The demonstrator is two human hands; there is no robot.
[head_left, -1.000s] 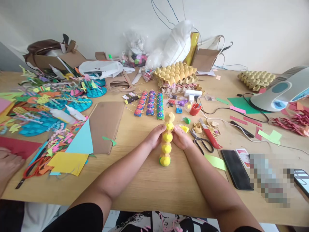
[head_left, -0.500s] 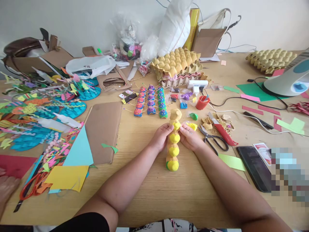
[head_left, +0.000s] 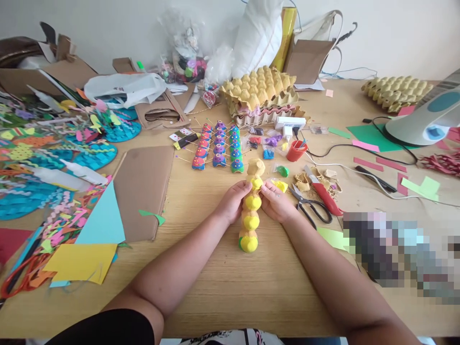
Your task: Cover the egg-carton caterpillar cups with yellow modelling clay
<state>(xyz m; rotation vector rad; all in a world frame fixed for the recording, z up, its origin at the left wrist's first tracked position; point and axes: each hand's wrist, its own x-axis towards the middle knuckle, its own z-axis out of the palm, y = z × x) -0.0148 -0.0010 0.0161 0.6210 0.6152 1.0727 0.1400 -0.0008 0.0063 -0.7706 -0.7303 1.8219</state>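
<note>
An egg-carton strip (head_left: 251,221) with several bumps stretches away from me above the table. Yellow covers most of its bumps, the far one is bare tan, and a bit of green shows at the near end. My left hand (head_left: 235,199) grips its left side near the second bump from the far end, thumb on the yellow. On the right side, at the same bump, my right hand (head_left: 275,200) is closed on the strip. Beyond my right hand lies yellow clay (head_left: 279,185) on a wrapper, with green clay (head_left: 282,171) behind it.
Three painted carton strips (head_left: 219,149) stand ahead. Scissors (head_left: 313,206), a red-handled knife (head_left: 325,194) and a red cup (head_left: 296,150) lie or stand on the right. Cardboard (head_left: 142,191) and paper pieces cover the left, egg trays (head_left: 258,88) the back.
The view has shifted slightly to the right, so most things appear further left. Both hands keep their hold on the strip. The person's hand at the far left edge is out of view.
</note>
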